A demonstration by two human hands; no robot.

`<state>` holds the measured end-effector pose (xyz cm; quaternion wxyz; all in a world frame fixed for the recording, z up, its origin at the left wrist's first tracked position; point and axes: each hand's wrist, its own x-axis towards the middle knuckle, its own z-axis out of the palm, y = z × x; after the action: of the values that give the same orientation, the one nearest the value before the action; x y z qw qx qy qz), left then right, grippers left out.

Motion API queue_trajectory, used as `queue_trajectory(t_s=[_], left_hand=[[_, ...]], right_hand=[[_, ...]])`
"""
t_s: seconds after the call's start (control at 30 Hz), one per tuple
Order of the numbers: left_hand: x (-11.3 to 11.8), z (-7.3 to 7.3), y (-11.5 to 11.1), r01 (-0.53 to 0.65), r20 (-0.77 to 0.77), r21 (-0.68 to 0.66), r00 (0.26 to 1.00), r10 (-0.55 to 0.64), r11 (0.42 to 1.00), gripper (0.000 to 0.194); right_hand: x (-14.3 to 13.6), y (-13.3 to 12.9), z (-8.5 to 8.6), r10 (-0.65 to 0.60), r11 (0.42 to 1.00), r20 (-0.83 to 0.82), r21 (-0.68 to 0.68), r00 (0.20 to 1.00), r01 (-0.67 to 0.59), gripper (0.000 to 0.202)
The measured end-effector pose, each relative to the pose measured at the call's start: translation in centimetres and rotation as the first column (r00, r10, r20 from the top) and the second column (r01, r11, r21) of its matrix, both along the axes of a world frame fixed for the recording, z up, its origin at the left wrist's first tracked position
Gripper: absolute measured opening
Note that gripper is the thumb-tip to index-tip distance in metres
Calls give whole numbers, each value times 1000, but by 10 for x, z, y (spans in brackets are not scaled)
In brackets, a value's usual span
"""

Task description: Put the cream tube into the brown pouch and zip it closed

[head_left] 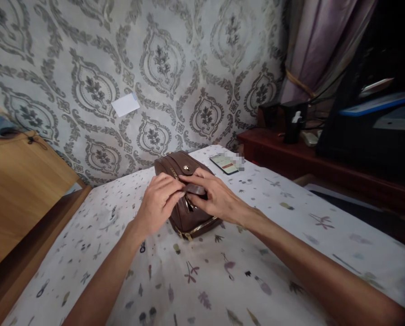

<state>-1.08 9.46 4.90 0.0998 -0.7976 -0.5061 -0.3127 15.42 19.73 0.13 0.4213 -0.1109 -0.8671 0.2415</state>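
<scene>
A brown leather bag (pixel 188 222) with gold zippers lies on the patterned sheet in front of me. Above its top, my right hand (pixel 216 194) grips a small dark, flat, glossy piece (pixel 194 189) between thumb and fingers. I cannot tell whether that piece is part of the bag or a separate thing. My left hand (pixel 159 199) is closed in a pinch at the piece's left end, and its fingertips hide what they hold. Below the hands, a zipper (pixel 189 204) on the bag's face shows partly. Another zipper (pixel 202 226) runs along the near edge.
Beyond the bag, a phone (pixel 225 164) with its screen lit lies on the white printed sheet (pixel 243 262). A wooden board (pixel 26 190) borders the left side. On the right stands a dark red desk (pixel 290 158) bearing a small bottle and cables. Patterned wallpaper covers the wall behind.
</scene>
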Motion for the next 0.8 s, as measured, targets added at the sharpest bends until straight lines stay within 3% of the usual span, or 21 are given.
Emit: queue_trajectory(t_s=[0.13, 0.33, 0.63, 0.8], left_hand=[[2, -6, -1, 4, 118, -5, 993, -3, 1000, 16], [12, -20, -3, -88, 253, 83, 965, 64, 993, 14], [11, -24, -9, -56, 99, 105, 994, 46, 993, 17], [10, -26, -10, -26, 128, 81, 992, 16, 996, 14]], right_hand=[[5, 5, 3, 58, 998, 41, 24, 997, -59, 52], [13, 13, 7, 162, 985, 102, 33, 981, -167, 59], [11, 10, 1, 146, 983, 101, 93, 984, -156, 56], [12, 13, 2, 175, 979, 80, 91, 981, -182, 54]])
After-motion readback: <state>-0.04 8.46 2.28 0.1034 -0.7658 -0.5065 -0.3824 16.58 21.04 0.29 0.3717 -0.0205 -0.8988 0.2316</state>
